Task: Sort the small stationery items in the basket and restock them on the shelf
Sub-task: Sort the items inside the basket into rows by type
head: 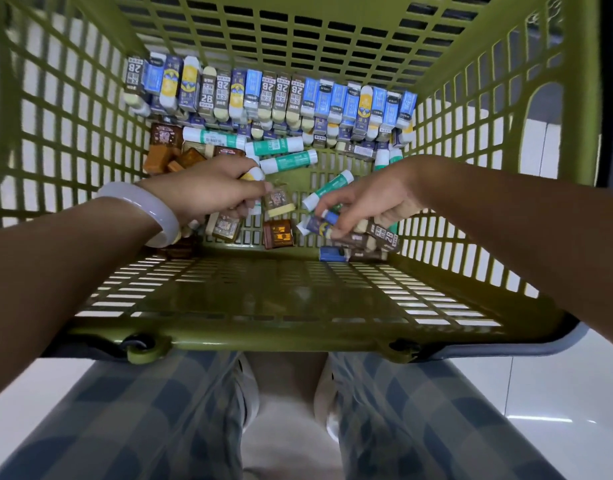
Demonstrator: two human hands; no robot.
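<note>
basket (298, 299): green moulded plastic lattice, slight sheen | erasers (284, 95): printed paper sleeves, matt | glue sticks (287, 161): smooth plastic tubes | bangle (149, 209): pale, polished, glossy | trousers (125, 427): checked woven cloth | floor (557, 393): glossy white tile

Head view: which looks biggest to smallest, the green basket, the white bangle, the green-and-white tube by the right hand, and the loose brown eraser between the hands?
1. Basket, by far.
2. Bangle, though it is nearer the camera.
3. Tube.
4. Brown eraser.
The last two look close; the tube is longer, the eraser wider.
</note>
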